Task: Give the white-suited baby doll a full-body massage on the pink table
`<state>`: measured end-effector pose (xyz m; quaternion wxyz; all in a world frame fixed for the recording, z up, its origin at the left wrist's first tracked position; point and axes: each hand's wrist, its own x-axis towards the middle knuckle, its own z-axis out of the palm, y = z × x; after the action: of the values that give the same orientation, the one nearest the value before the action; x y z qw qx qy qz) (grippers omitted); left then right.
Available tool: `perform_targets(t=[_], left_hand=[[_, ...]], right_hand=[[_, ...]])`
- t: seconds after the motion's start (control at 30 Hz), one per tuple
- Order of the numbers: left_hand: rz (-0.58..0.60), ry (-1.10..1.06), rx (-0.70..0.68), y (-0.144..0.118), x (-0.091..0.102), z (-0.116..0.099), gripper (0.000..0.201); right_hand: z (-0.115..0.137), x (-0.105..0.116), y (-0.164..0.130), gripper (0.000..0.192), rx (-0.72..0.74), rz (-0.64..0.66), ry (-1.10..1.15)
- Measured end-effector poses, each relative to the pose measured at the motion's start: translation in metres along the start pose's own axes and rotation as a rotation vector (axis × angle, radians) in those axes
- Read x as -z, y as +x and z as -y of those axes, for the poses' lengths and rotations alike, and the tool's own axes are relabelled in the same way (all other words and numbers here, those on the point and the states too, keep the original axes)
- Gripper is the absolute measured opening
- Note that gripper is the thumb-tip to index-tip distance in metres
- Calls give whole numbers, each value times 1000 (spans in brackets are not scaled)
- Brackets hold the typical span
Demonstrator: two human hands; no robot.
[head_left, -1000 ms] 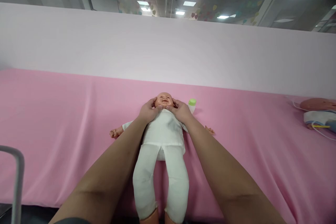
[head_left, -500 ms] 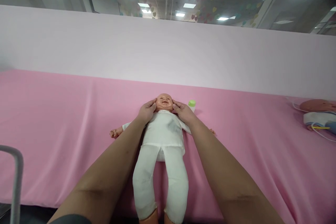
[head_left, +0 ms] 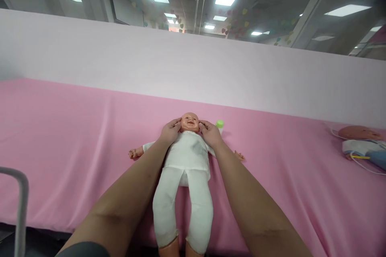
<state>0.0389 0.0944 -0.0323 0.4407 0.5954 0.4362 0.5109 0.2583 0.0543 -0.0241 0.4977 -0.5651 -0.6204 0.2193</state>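
A baby doll (head_left: 187, 154) in a white cloth top and trousers lies on its back, feet toward me, arms spread to both sides. My left hand (head_left: 171, 131) is at the side of the doll's head on the left, fingertips and thumb closed in by the ear. On the opposite side my right hand (head_left: 210, 133) has its fingers bent, with thumb and fingertips pinched at the other ear. The ears themselves are mostly hidden by my fingers. Just beyond my right hand stands a small bottle with a green cap (head_left: 220, 123), partly covered by that hand.
The doll lies on a pink sheet (head_left: 75, 136) over a table. A low white panel (head_left: 150, 64) runs along the back, with glass above it. At the far right lies a second doll (head_left: 358, 132) with white tubing and a blue-and-white cloth. A grey metal rail (head_left: 21, 200) rises at the left front.
The view has tilted up slightly and shifted. My right fingers have curled in more at the doll's ear. Both hands stay at its head, and the doll lies as before.
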Motion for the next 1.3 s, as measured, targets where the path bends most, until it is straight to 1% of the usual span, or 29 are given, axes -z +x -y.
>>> perform_targets(t=[0.13, 0.23, 0.4, 0.47, 0.57, 0.63, 0.73, 0.8, 0.83, 0.9, 0.93, 0.97, 1.0, 1.03, 1.07, 1.1, 1.2, 1.3], left_hand=[[21, 316, -82, -10, 12, -26, 39], [23, 489, -78, -21, 21, -44, 34], [63, 608, -34, -45, 31, -60, 33], [92, 689, -69, -57, 35, -65, 34], [181, 818, -142, -76, 42, -72, 32], [227, 861, -153, -89, 45, -77, 32], [214, 877, -172, -107, 43, -88, 31], [192, 872, -235, -115, 31, -98, 32], [196, 859, -281, -118, 21, -103, 34], [245, 789, -364, -117, -6, -113, 38], [294, 729, -386, -114, -22, -117, 41], [323, 647, -363, -109, -39, -120, 42], [335, 530, -284, -102, -56, -121, 45], [338, 374, -152, -93, -73, -120, 49], [302, 172, 16, -84, -89, -119, 51], [239, -42, 177, -75, -103, -116, 50], [177, -192, 312, -53, -136, -105, 45], [179, -309, 389, -41, -156, -93, 41]], right_hand=[[15, 8, -10, 33, 13, -55, -98], [23, 19, -23, 32, 4, -67, -162], [26, 42, -53, 28, -10, -16, -239], [27, 53, -67, 28, -27, 21, -270], [27, 69, -88, 30, -60, 63, -289], [25, 79, -101, 31, -75, 74, -288], [22, 88, -114, 31, -94, 43, -287], [20, 90, -115, 31, -90, 5, -276], [20, 90, -112, 31, -83, -11, -276], [19, 88, -100, 32, -77, -41, -310], [19, 88, -91, 33, -83, -61, -339], [19, 88, -82, 34, -92, -84, -370], [19, 87, -72, 36, -102, -108, -399], [18, 87, -62, 39, -109, -129, -421], [17, 87, -53, 43, -111, -142, -436], [16, 86, -45, 48, -108, -152, -444], [8, 81, -26, 62, -76, -144, -456], [-2, 74, -14, 69, -40, -91, -502]])
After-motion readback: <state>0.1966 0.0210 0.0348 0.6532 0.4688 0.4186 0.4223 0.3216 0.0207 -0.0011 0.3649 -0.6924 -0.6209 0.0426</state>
